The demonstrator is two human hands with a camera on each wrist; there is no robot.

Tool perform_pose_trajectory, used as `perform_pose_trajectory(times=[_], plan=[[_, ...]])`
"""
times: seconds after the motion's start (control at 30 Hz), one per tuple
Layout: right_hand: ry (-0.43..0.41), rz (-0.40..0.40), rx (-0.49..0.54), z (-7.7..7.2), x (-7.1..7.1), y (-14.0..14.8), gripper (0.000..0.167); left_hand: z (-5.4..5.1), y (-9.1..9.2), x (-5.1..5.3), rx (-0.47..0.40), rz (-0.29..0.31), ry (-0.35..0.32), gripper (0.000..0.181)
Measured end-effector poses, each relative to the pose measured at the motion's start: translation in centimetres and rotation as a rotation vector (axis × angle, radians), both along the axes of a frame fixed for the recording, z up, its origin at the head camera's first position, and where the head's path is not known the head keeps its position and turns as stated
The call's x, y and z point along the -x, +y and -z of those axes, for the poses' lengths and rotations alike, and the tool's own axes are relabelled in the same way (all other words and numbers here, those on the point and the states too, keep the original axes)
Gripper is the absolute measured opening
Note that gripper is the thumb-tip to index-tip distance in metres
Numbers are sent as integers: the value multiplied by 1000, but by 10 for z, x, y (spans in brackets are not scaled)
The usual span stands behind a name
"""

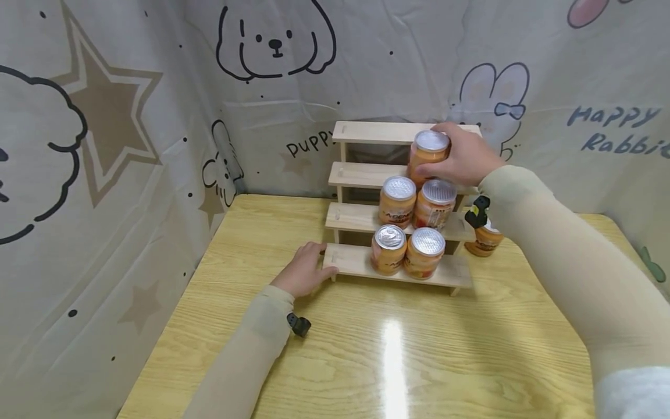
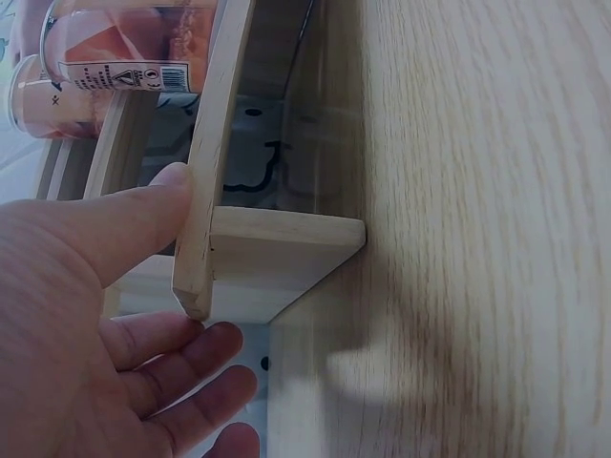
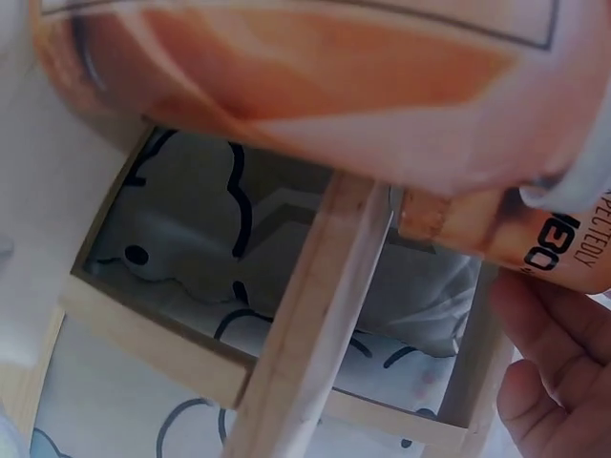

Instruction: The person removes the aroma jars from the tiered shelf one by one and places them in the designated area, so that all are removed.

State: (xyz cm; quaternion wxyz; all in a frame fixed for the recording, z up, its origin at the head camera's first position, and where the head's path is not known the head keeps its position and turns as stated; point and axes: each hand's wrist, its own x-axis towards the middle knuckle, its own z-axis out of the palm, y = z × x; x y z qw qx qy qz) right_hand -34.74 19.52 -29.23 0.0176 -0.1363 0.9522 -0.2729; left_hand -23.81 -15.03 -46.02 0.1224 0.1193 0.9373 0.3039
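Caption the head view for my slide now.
Right hand grips an orange can near the upper shelves of a wooden rack; left hand holds the bottom shelf.

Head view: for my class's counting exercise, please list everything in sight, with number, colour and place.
lowest-tier cans: 2, orange with silver tops, on the stand's lowest tier
second-tier cans: 2, orange with silver tops, one tier up
held can: 1, orange with silver top, at the third tier
loose can: 1, orange, on the table right of the stand
wooden stand: 1, pale wood, four tiers, on the table
table: 1, yellow wood grain, beneath everything
printed cloth: pale with cartoons, around the table; number of sheets unclear
wrist devices: 2, black, one per wrist
sleeves: 2, beige, on the forearms
left grip: 1, at the lowest tier's left end
right grip: 1, around the held can
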Motion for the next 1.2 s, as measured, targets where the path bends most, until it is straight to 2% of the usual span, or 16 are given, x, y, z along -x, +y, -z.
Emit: perform_pose_trajectory(times=[0.17,0.33,0.6,0.77,1.0,1.13,1.2], plan=[[37,8,29,-2,2,5,103,-1,1,0,5,0,0,74],[70,28,35,-10,0,18,106,-2,2,0,6,-7,0,74],[109,56,42,-15,-11,48,99,0,0,-1,-8,-4,-14,75],[97,114,22,-14,-23,76,100,2,-1,-1,-21,0,-20,75],[99,237,-12,1,-41,125,95,4,0,-1,-21,-2,-25,74],[94,273,-46,14,-49,152,97,4,-1,-1,-19,-5,-24,75],[119,277,-68,24,-53,163,93,4,-1,-1,-23,-4,-24,75]])
